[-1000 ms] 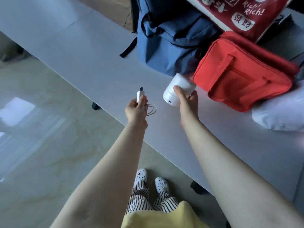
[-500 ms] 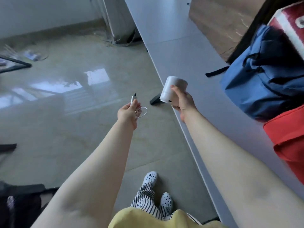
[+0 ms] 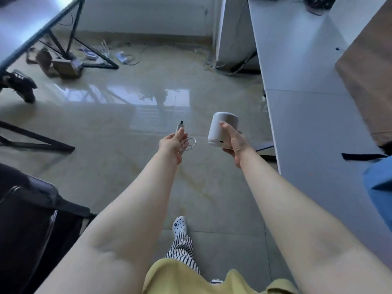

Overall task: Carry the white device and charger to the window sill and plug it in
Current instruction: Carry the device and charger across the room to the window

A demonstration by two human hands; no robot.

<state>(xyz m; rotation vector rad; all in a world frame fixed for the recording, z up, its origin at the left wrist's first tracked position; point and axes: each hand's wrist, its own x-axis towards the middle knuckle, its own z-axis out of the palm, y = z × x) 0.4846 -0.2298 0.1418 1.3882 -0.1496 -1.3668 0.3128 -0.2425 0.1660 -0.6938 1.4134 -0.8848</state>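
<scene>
White plastic fills both grips: the right hand (image 3: pixel 234 143) wraps the white device (image 3: pixel 221 132), the left hand (image 3: pixel 172 143) pinches the charger (image 3: pixel 179 127), cable (image 3: pixel 189 144) looped below. Glossy tile floor (image 3: pixel 131 128) lies open ahead; the grey table (image 3: pixel 307 115) edges the right.

A glossy tiled floor (image 3: pixel 131 166) carries a cardboard box (image 3: pixel 65 67), scattered litter (image 3: pixel 121 57) and black frame legs (image 3: pixel 93 60) at the far wall. On the right, the white tabletop (image 3: pixel 307 124) bears a blue bag (image 3: pixel 379 185) and a brown board (image 3: pixel 371 81).
</scene>
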